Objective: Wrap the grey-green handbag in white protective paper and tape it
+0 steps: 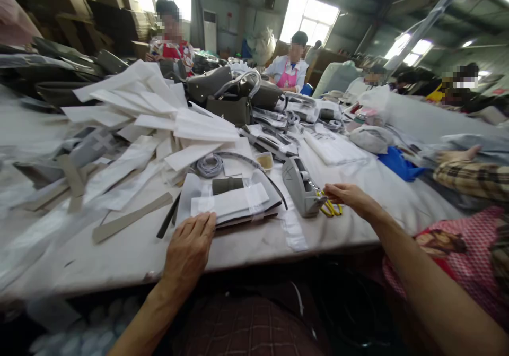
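My left hand [190, 250] lies flat, palm down, on the near edge of a clear-wrapped flat package [234, 203] with white paper and a dark green roll inside. My right hand [350, 197] reaches to the front of a grey tape dispenser [303, 186], its fingertips at the cutter end, pinching what looks like a strip of tape. Yellow-handled scissors [332, 207] lie just under that hand. A strip of clear tape [294, 231] rests on the table in front of the dispenser.
A heap of white paper sheets [159, 112] and grey card strips [131, 217] covers the left of the white table [119, 255]. Grey handbags [234, 93] stand behind. A co-worker's checked sleeve [473, 178] is at right; other people sit at the far side.
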{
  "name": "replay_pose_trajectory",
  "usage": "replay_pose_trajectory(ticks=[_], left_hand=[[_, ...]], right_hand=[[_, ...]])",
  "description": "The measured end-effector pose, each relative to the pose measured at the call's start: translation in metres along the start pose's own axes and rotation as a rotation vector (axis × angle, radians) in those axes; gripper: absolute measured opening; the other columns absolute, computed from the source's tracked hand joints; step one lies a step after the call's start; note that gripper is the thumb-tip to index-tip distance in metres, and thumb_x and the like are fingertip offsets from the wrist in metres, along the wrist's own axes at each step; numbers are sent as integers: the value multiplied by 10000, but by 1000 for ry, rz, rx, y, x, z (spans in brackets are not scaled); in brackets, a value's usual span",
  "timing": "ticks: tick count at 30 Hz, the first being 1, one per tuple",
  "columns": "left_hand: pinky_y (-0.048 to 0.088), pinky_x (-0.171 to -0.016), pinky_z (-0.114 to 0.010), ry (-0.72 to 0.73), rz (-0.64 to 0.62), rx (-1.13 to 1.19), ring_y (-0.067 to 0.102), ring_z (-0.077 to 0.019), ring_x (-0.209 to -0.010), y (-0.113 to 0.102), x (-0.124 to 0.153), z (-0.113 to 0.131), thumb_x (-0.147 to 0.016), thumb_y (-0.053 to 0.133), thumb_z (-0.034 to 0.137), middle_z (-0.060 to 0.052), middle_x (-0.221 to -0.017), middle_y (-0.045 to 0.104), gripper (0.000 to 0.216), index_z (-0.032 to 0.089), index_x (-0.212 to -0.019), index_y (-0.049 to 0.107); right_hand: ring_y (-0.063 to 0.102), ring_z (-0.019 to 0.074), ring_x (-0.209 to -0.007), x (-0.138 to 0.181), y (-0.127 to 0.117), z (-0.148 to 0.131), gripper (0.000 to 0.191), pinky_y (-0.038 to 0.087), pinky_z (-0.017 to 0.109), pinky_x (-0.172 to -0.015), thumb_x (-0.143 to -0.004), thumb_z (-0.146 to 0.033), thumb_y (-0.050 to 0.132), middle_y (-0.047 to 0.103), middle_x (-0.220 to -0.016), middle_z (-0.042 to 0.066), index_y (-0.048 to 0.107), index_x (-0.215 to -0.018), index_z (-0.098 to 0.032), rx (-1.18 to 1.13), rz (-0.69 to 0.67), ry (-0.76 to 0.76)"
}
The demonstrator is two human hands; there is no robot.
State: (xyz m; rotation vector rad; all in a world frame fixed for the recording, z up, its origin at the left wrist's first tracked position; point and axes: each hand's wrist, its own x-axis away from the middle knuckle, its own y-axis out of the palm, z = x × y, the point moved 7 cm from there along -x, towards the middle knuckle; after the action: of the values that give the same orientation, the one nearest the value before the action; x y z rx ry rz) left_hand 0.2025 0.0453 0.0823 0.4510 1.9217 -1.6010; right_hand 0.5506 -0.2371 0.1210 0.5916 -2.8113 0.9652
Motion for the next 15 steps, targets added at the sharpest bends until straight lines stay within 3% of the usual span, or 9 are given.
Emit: replay_pose_trajectory(ticks=[3,8,15], left_hand=[[425,-953,-405,-1,-22,-17,611,-276,-1053,2,1,-1,-883,575,92,-129,-1197,680,366,93,-1247,616],[430,-933,-398,0,-18,-32,615,-271,-1033,3,0,0,-891,567,98,-115,-1180,689,358,102,-1245,619],[430,-928,-394,-18,17,-1,613,-271,-1035,0,-1,0,-888,558,79,-116,-1153,695,353,92,-1236,615]], right_hand=[[623,157,-650,-5,19,16,404,515,280,-639,-649,-511,776,728,-780,90,753,-773,-127,-110,-102,34],[589,118,-608,-15,36,12,398,425,214,-528,-581,-452,838,717,-762,62,732,-793,-132,-267,-72,15],[487,88,-541,9,15,-5,249,394,216,-499,-544,-349,778,573,-604,-16,640,-654,-173,-445,78,-69]])
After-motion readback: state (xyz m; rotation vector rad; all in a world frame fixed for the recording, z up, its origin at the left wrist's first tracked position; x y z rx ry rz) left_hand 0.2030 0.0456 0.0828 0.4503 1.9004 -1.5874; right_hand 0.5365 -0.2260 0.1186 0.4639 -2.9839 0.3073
